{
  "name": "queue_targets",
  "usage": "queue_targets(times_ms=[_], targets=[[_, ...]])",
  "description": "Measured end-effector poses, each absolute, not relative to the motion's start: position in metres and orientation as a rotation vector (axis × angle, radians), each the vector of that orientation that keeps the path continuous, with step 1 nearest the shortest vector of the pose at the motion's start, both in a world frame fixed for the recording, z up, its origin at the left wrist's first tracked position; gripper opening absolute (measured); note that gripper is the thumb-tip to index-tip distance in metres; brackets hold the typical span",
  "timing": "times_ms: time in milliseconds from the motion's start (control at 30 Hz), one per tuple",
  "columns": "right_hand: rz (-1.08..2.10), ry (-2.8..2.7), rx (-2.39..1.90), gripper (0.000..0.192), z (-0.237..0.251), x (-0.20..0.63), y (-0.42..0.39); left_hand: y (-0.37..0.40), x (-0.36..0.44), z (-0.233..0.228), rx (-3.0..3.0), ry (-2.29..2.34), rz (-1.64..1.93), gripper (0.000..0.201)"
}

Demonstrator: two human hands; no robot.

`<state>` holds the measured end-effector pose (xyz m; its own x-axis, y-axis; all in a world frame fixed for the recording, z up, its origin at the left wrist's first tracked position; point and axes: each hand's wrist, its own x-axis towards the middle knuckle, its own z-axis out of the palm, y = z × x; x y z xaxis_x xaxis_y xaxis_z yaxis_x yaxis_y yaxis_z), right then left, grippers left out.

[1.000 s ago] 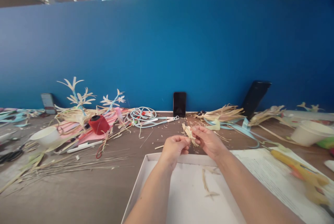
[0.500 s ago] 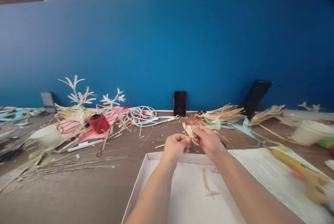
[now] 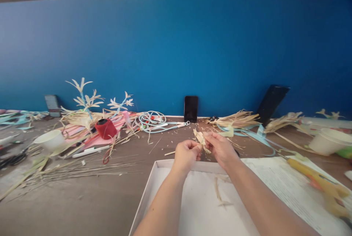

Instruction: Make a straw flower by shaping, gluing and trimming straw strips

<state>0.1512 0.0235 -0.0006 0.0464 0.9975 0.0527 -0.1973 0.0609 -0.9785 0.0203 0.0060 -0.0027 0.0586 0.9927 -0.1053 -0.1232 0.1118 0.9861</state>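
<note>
Far left of the brown wooden table (image 3: 90,206): a white paper cup (image 3: 51,140) is seen lying beside a loose spread of thin dry straw stalks (image 3: 68,172). Behind the cup, a red spool of thread (image 3: 106,129) rests on pink paper (image 3: 82,137), with pale cut-leaf flower sprigs on blue stems (image 3: 85,100) standing behind it. A coil of light-blue cord (image 3: 151,121) lies further right, and a small black phone (image 3: 190,108) is propped upright against the blue partition wall (image 3: 176,45).

Centre: the left hand (image 3: 187,153) is closed, its fingertips pinched on a small tan piece of dried leaf strip (image 3: 201,140). The right hand (image 3: 221,148) is likewise closed, gripping the same piece from the other side. The piece is held in the air between both hands, above the far edge of a shallow white cardboard box lid (image 3: 148,195). A single curled tan strip (image 3: 218,194) lies inside the lid.

Right: a heap of dried tan leaf strips (image 3: 236,118) lies by the wall, in front of a larger black tablet (image 3: 271,103) leaned against it. A printed white sheet (image 3: 288,188) carries a yellow glue gun (image 3: 316,181). A white bowl (image 3: 328,140) sits at the far right.
</note>
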Motion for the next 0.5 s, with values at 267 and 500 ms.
queue_targets(times_ms=[267,500], targets=[[0.954,-1.14,-1.201,0.042,0.007,0.159,0.023,0.007,0.019,-0.002,1.07,1.148,1.186,0.011],[1.132,-0.959,-1.102,0.035,0.003,0.164,0.026,0.008,0.016,-0.002,1.021,1.115,1.215,0.013]])
